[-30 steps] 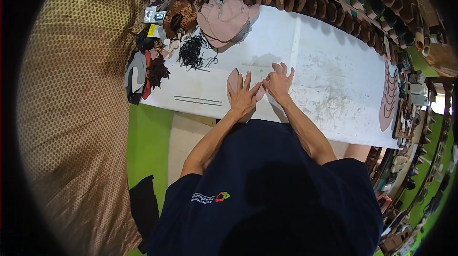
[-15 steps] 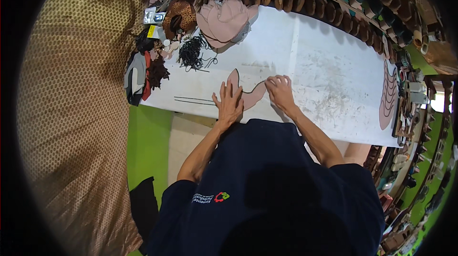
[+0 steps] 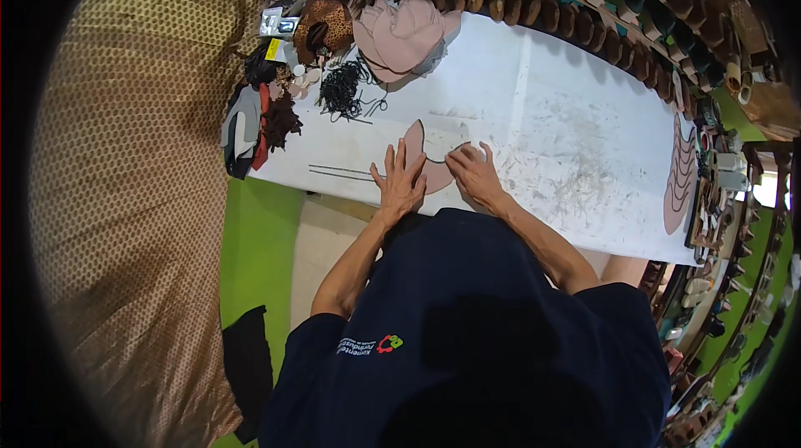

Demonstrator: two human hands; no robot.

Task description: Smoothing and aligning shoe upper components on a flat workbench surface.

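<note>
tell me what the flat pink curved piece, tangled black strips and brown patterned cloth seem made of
Flat pink curved piece: probably leather or imitation, matte; thin, without shine.
Tangled black strips: perhaps cord or cut trimmings; thin, curling, finish unclear.
Brown patterned cloth: likely woven fabric, slightly shiny; soft folds catch light.

Two hands (image 3: 402, 188) (image 3: 478, 174), one V-shaped piece (image 3: 435, 176), one table (image 3: 613, 123)
</note>
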